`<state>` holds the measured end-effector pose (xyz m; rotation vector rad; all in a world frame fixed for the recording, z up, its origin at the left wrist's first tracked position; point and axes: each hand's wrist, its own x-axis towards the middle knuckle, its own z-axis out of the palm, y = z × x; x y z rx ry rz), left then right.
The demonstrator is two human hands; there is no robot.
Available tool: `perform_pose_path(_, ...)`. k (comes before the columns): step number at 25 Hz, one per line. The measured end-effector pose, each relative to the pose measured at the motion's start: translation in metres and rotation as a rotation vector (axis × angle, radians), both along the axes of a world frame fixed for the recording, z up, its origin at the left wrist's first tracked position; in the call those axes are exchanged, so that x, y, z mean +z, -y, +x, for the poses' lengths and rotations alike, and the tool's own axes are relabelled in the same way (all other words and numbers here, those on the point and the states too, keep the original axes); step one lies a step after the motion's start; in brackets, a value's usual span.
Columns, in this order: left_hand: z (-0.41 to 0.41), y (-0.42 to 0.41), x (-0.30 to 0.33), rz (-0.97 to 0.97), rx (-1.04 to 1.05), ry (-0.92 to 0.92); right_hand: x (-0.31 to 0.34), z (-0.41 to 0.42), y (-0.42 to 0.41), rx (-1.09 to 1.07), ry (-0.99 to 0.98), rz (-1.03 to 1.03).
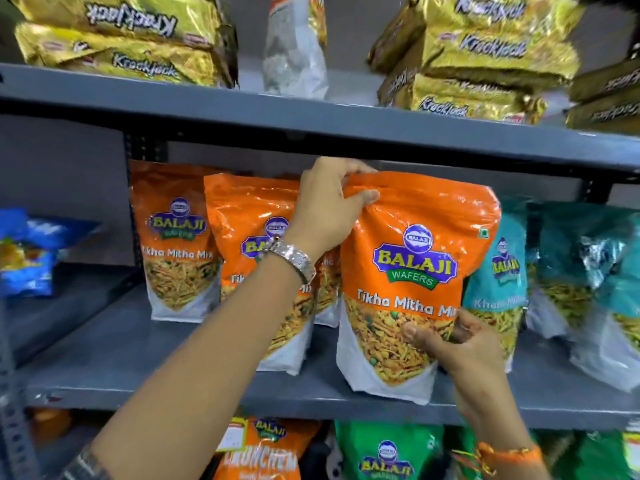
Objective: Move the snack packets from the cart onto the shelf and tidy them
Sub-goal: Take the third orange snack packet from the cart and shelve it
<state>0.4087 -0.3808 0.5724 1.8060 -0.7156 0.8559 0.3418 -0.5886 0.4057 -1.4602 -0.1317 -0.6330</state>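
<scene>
Middle grey shelf (104,358): front orange Balaji Tikha Mitha Mix packet (415,271) stands upright at the shelf's front edge, base on the board. Left hand (325,209) pinches its top seal, thumb in front, fingers behind. Right hand (460,344) grips its lower right corner, thumb on the printed face. Two more orange packets (176,237) already stand to the left and behind; teal Balaji packets (498,271) just beside on the right. Cart out of view, so remaining stock unknown. Judgement: placing mostly done for this packet; straightening and row alignment remain.
</scene>
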Motion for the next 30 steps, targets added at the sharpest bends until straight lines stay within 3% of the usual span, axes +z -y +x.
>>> perform_pose_path(5,0.007,0.024,-0.006,0.298,0.290,0.307,-0.017,0.039,0.002,-0.028,-0.020,0.007)
perform_pose_path(9,0.009,0.022,-0.014,0.337,0.468,0.411,-0.021,0.053,0.007,-0.012,-0.041,-0.076)
perform_pose_path(12,0.001,0.006,-0.024,0.376,0.560,0.507,-0.028,0.048,0.002,-0.161,-0.012,-0.173)
perform_pose_path(17,-0.013,-0.060,-0.067,0.180,0.511,0.486,-0.039,0.026,-0.036,-0.561,-0.062,-0.397)
perform_pose_path(19,-0.015,-0.101,-0.090,0.017,0.541,0.502,-0.043,0.009,-0.064,-0.753,0.056,-0.424)
perform_pose_path(21,-0.008,-0.148,-0.110,-0.153,0.602,0.401,-0.043,-0.006,-0.106,-0.777,0.344,-0.435)
perform_pose_path(24,0.020,-0.213,-0.134,-0.489,0.521,-0.050,-0.043,-0.011,-0.193,-0.409,0.580,-0.493)
perform_pose_path(27,0.060,-0.265,-0.156,-0.668,0.386,-0.434,-0.036,0.011,-0.273,0.065,0.398,-0.685)
perform_pose_path(30,0.087,-0.292,-0.160,-0.606,0.333,-0.624,-0.026,0.064,-0.324,0.236,0.079,-0.876)
